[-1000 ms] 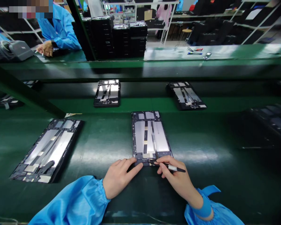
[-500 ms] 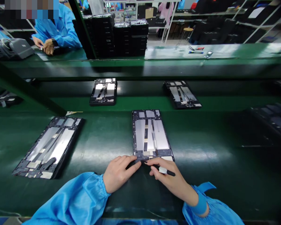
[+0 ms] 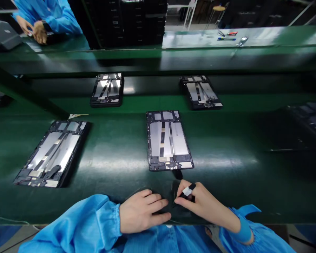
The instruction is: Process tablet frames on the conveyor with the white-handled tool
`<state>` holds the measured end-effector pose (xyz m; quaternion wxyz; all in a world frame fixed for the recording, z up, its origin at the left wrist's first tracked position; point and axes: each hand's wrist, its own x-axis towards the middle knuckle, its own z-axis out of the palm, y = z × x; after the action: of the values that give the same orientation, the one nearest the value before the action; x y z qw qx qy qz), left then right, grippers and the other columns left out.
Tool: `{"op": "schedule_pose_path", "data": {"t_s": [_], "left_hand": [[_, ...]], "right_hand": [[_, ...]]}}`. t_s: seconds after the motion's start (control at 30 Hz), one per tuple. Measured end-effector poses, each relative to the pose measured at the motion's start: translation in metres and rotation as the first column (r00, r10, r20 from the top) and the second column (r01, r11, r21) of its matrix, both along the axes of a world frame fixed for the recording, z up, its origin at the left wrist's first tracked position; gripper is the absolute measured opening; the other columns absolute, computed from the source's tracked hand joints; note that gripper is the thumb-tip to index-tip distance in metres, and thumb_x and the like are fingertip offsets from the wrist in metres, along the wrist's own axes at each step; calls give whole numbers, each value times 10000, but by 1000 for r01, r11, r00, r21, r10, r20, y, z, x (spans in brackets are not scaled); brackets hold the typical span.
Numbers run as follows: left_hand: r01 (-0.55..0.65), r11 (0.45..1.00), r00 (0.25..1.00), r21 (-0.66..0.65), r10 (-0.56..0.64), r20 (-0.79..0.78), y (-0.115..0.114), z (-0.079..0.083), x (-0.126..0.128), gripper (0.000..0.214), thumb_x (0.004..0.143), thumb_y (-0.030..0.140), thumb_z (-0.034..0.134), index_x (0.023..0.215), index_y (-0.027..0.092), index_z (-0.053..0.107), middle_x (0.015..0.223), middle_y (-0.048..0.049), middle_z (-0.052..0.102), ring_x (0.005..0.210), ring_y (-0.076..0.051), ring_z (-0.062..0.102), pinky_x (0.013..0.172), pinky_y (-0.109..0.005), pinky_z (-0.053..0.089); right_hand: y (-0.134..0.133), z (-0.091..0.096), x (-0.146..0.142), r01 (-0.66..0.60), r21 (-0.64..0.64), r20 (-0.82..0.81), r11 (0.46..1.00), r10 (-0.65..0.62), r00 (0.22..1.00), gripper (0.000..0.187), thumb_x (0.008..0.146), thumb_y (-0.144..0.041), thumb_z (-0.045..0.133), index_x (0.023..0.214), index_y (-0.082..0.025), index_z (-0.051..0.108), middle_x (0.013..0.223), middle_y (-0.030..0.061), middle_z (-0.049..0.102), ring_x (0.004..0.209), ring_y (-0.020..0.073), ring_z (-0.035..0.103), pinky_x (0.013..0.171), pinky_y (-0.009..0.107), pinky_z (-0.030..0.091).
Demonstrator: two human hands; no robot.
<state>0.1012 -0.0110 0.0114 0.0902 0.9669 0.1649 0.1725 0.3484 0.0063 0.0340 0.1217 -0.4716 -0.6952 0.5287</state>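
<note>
Left hand [image 3: 143, 212], right hand [image 3: 202, 203] drew back; tablet frame [image 3: 170, 140] points forward.

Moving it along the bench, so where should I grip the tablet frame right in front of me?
I'd take the black outer rim of the frame at its near short end, coming from your side with your left hand and right hand. It lies flat, face up, with that end closest, and the rim keeps fingers off the silver panels.

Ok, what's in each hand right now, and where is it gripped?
The right hand pinches a black pen-like tool with a white band between its fingertips, below the band. The left hand rests on a dark flat piece; whether it grips that cannot be told.
</note>
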Motion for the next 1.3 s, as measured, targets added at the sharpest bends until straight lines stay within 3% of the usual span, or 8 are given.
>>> {"op": "schedule_pose_path", "data": {"t_s": [0.37,0.5,0.6,0.67,0.8,0.9,1.3], "left_hand": [[5,1000,1000,0,-5,-28,0,-2,0,275,947,249,569,1221,251,596,1183,-63,622,1024,-194,567,814,-304,419],[-21,1000,1000,2,21,-2,-3,-1,2,286,939,207,570,1210,290,603,1199,-57,617,1013,-194,575,802,-306,440],[-8,1000,999,-14,8,42,3,5,-2,318,936,162,559,1215,309,602,1193,-36,623,980,-172,584,770,-282,459],[-18,1000,998,-16,19,60,13,9,-8,304,946,168,544,1226,275,598,1170,-42,637,940,-161,589,740,-266,470],[-215,976,972,36,210,103,41,10,-23,226,957,166,528,1164,188,615,1060,-62,674,841,-160,600,694,-273,489],[-327,944,935,49,315,165,54,5,-28,164,959,164,528,1092,172,622,1020,-61,677,837,-154,612,706,-270,509],[-366,929,912,56,346,218,57,-3,-27,159,947,148,545,1088,161,618,1005,-62,688,840,-145,633,732,-261,526]], "right_hand": [[-9,-6,-11,4,36,12,999,-5,1000,164,883,-303,635,760,-195,620,692,-10,646,609,151,603,618,252,440],[-7,-10,-5,137,-143,-185,980,-162,969,236,877,-383,631,736,-201,577,679,3,648,628,166,632,596,265,493],[14,-5,-1,208,-293,-337,933,-304,891,340,852,-510,638,747,-202,538,681,19,669,597,158,654,550,260,534],[36,3,-2,235,-282,-366,930,-331,870,391,826,-558,653,749,-194,532,704,37,686,605,158,675,539,256,548],[81,14,-19,234,-286,-348,929,-329,878,453,743,-588,714,765,-189,500,624,19,668,605,187,712,457,223,531],[101,15,-35,187,-303,-287,935,-276,917,433,736,-555,727,776,-192,495,550,-13,639,567,186,710,424,206,517],[112,5,-49,103,-322,-247,941,-189,951,414,738,-526,735,778,-177,515,545,-8,648,559,185,715,409,187,519]]}}
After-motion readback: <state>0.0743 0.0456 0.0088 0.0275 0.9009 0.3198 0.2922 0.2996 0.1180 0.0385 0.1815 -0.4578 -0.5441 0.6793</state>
